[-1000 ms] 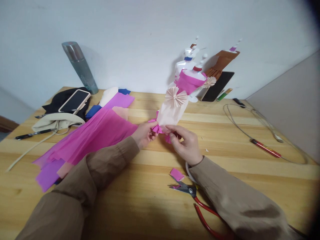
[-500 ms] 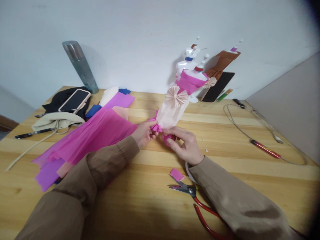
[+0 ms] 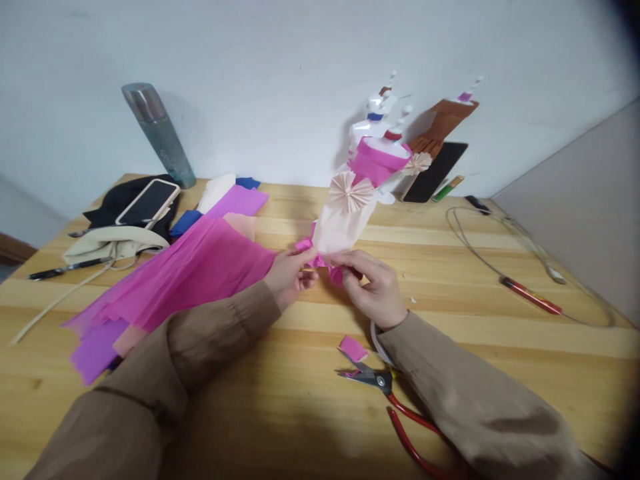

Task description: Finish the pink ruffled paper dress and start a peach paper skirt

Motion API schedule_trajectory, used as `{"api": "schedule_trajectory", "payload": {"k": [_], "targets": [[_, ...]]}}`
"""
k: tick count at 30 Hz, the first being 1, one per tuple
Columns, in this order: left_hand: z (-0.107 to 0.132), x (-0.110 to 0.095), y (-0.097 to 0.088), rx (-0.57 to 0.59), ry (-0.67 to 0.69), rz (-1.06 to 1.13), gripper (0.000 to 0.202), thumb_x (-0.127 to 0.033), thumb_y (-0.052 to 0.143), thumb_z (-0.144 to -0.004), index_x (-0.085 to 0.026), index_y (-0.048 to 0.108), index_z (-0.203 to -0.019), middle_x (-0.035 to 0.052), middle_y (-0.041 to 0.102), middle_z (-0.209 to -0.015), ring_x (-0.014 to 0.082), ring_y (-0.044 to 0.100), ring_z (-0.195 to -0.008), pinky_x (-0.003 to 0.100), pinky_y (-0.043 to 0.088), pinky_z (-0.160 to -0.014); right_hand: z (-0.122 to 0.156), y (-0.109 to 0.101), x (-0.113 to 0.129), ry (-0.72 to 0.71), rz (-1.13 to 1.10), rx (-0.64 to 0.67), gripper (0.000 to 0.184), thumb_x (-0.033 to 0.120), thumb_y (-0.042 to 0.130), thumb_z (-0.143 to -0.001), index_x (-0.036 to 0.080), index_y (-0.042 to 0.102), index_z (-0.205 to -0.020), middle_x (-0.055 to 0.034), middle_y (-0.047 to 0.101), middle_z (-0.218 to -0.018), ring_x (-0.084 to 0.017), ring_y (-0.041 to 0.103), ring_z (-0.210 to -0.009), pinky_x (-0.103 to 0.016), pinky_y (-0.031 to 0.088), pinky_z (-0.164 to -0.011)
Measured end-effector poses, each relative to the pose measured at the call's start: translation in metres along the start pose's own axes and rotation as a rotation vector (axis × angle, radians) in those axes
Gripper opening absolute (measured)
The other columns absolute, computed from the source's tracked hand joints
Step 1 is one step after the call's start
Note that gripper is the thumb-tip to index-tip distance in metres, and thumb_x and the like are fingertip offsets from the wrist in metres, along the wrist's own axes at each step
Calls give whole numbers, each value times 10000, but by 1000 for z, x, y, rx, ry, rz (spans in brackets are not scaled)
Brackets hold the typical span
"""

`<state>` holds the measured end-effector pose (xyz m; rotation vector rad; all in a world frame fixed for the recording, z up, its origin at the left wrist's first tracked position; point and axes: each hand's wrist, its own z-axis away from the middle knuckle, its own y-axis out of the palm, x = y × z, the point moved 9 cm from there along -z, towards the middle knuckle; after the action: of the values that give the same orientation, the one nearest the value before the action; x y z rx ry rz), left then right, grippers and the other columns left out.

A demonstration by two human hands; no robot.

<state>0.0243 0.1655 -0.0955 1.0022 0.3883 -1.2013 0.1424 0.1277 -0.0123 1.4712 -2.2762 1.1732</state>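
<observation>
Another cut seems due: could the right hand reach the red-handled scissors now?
Probably yes. The red-handled scissors lie on the table close behind the right hand, nothing between. But that hand is pinching the pink paper ruffle and would have to let go.

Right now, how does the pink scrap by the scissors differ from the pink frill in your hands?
The scrap lies flat and loose on the table, untouched; the frill is gathered and crumpled, pinched by the left hand and right hand. The scrap sits alone beside the scissors; the frill sits at the hem of the peach skirt. Both are pink paper.
</observation>
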Motion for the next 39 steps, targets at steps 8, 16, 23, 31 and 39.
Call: {"api": "schedule_trajectory", "payload": {"k": [8,16,23,31,39], "targets": [[-8,1,6,41,-7,24,197,45,526,-818,-130,546,-731,-50,525,-538,8,435,-390,116,253,-380,-1,-1,2,-19,31,-3,399,-17,446,-760,178,688,-1011,-90,722,-949,-191,679,-901,-340,567,-773],[-4,1,9,122,-96,54,164,13,474,-768,-124,543,-713,-35,500,-519,29,429,-387,125,256,-362,3,8,0,-66,120,94,245,17,470,-787,189,630,-858,-98,722,-965,-190,696,-877,-324,578,-748],[-7,3,10,162,-124,46,170,-7,460,-801,-115,556,-711,-30,502,-530,25,427,-383,117,259,-349,8,15,11,-207,282,151,312,15,482,-796,149,677,-999,-149,706,-1098,-222,702,-959,-331,601,-766],[-8,0,8,143,-52,36,153,-74,565,-846,-125,561,-702,-37,523,-541,17,432,-395,111,252,-351,10,11,11,-204,333,98,399,31,473,-817,178,656,-1140,-126,706,-1117,-211,692,-983,-328,598,-781],[-11,-1,7,139,-16,25,137,-45,586,-817,-118,573,-701,-34,536,-543,15,448,-406,110,285,-374,10,10,12,-201,370,100,285,43,486,-809,179,669,-980,-121,696,-1101,-209,692,-931,-317,584,-734]]}}
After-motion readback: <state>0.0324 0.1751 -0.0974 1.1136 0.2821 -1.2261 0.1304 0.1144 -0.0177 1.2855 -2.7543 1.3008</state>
